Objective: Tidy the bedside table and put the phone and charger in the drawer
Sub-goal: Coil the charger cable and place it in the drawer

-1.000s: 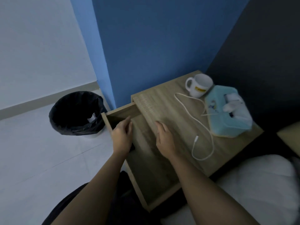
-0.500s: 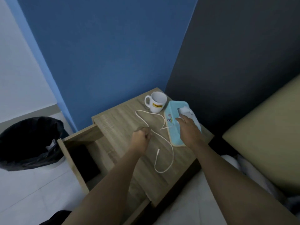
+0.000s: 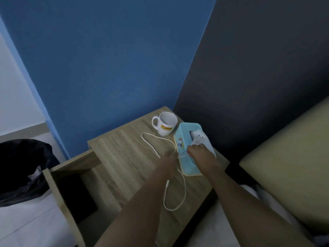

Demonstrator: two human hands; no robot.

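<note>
A white charger cable (image 3: 184,191) lies in loops on the wooden bedside table (image 3: 124,148). My left hand (image 3: 167,162) is curled over the cable's middle, right beside the tissue box, and appears to pinch it. My right hand (image 3: 202,157) lies on top of the light blue tissue box (image 3: 183,138), fingers hooked over its left edge. The drawer (image 3: 74,164) stands pulled out at the left. A dark flat phone (image 3: 78,193) rests inside it.
A white mug (image 3: 166,125) with a yellow label stands at the table's back corner, touching the tissue box. A black-lined bin (image 3: 21,168) sits on the floor left of the drawer. A beige bed panel (image 3: 293,175) fills the right side.
Both hands left the open drawer and went up onto the table top. The left one closed over the cable, the right one settled on the tissue box. The view swung right.
</note>
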